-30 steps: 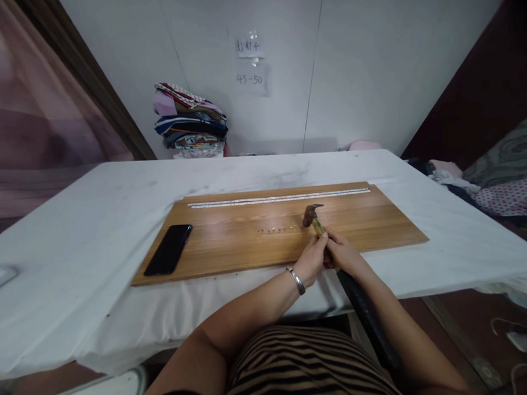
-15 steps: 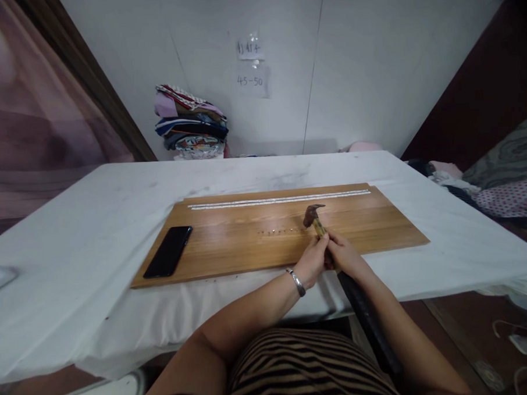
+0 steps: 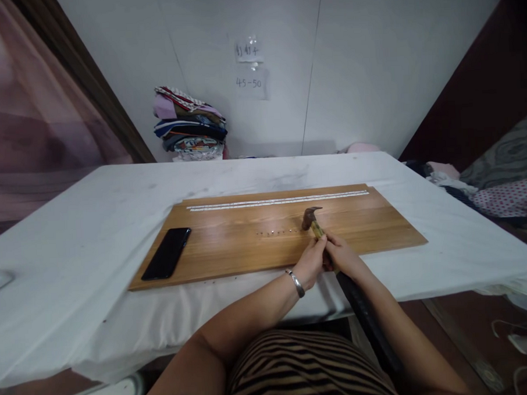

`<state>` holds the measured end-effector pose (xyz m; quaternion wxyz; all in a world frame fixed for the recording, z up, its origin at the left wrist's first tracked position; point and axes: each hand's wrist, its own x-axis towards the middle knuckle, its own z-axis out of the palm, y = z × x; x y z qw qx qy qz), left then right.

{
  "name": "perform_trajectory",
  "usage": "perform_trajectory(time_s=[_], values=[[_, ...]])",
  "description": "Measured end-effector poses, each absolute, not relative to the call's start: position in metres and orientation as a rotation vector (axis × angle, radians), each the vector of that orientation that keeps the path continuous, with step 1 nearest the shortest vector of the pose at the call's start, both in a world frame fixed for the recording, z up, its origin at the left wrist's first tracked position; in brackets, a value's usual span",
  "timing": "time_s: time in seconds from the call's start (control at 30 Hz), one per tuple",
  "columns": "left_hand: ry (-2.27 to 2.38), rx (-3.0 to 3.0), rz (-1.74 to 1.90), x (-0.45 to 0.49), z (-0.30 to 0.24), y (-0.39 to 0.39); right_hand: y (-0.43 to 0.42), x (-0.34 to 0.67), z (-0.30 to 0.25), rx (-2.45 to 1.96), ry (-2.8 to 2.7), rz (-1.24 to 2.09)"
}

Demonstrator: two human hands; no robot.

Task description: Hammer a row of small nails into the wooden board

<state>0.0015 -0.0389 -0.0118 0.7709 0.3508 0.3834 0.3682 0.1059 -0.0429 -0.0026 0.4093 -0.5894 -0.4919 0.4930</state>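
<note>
We find the left hand (image 3: 310,264) and right hand (image 3: 342,256) clasped around the hammer (image 3: 353,296). On the board (image 3: 231,251) we note tiny nails (image 3: 272,232) and, far left, a phone (image 3: 166,253).

A claw hammer (image 3: 356,298) with rusty-brown head (image 3: 309,219), yellowish neck (image 3: 317,229) and long black grip (image 3: 368,322) slants through the left hand (image 3: 310,262) and right hand (image 3: 345,255), its head over a wooden board (image 3: 230,245).

one hammer (image 3: 317,228), two hands (image 3: 309,264) (image 3: 345,258), one board (image 3: 230,245), one phone (image 3: 166,254), two white strips (image 3: 276,201), one bracelet (image 3: 296,284), two wall notes (image 3: 252,84).
</note>
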Motion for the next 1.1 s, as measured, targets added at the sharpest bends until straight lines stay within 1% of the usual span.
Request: perform_trajectory(time_s=[0.57, 1.1], values=[[0.814, 0.823, 0.829, 0.0025, -0.0133, -0.0377, -0.0438, 0.1035, 0.0027, -1.472, -1.218, 1.209], [0.837, 0.759, 0.799, 0.0036, -0.0156, -0.0373, -0.0411, 0.1068, -0.0029, -1.461, -1.281, 1.189]])
